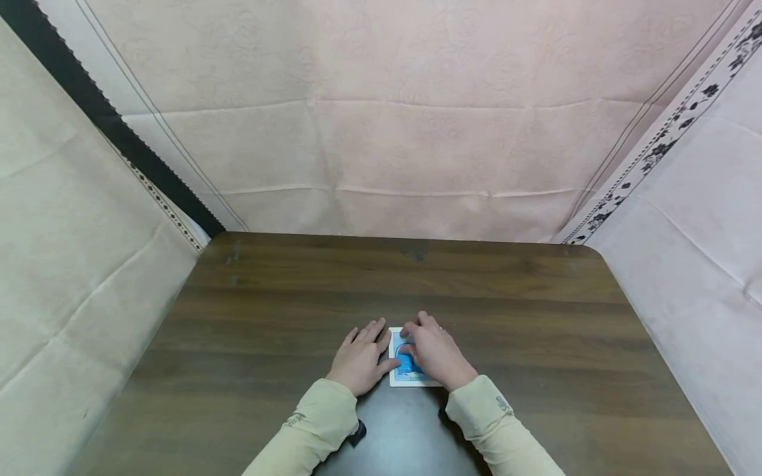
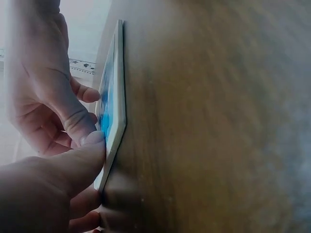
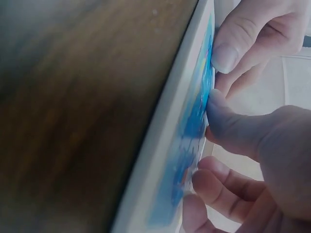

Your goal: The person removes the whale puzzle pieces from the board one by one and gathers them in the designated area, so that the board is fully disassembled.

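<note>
A flat board [image 1: 411, 382] with a pale rim and a blue picture lies on the table, below both hands. The fine lines across the picture [image 3: 182, 150] look like jigsaw seams. My left hand [image 1: 360, 360] rests along the board's left edge, its fingers extended and its thumb [image 2: 87, 150] on the picture side. Over the board's upper right part, my right hand [image 1: 437, 354] touches the picture with its thumb [image 3: 226, 121] and bent fingertips, set apart from each other. In both wrist views the two thumbs are close together. The right hand hides part of the picture.
A dark brown wooden table [image 1: 268, 317] surrounds the board. Pale cloth [image 1: 387, 152] hangs behind its far edge, and more cloth with a patterned border [image 1: 661, 145] hangs at the right. Light sleeves [image 1: 321, 423] cover both forearms.
</note>
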A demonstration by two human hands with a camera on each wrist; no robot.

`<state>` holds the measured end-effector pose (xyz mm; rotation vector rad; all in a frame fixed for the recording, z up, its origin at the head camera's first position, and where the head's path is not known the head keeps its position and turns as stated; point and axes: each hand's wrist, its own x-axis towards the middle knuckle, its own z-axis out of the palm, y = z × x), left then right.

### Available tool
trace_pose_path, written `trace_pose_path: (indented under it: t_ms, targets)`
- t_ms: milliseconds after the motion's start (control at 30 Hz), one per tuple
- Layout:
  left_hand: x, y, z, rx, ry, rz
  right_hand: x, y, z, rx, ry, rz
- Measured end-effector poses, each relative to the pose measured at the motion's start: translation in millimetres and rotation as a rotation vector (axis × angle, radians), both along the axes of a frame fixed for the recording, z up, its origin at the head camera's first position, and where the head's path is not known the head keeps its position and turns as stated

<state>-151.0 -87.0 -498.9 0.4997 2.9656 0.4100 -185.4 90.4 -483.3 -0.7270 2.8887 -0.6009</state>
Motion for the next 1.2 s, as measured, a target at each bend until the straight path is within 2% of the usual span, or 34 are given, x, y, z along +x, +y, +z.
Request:
trace_pose_path:
  t_ms: [267,500,800,1200]
  targets:
    - [0.6,0.5,1.2,-0.017,-0.008,0.013,0.5,-4.4,-3.4,-0.018,0.009,-0.036]
    - [0.7,1.6,-0.8,-0.023,-0.007,0.019,1.5,-5.7,-5.8,-0.021,-0.039,-0.083]
    - [-1.0,2.7,1.7,-0.025,-0.03,0.021,-0.5,-5.3,-5.4,-0.028,-0.081,-0.094]
    - [-3.6,3.7,3.9,-0.023,-0.026,0.02,-3.3,-3.7,-4.9,-0.068,-0.076,-0.103]
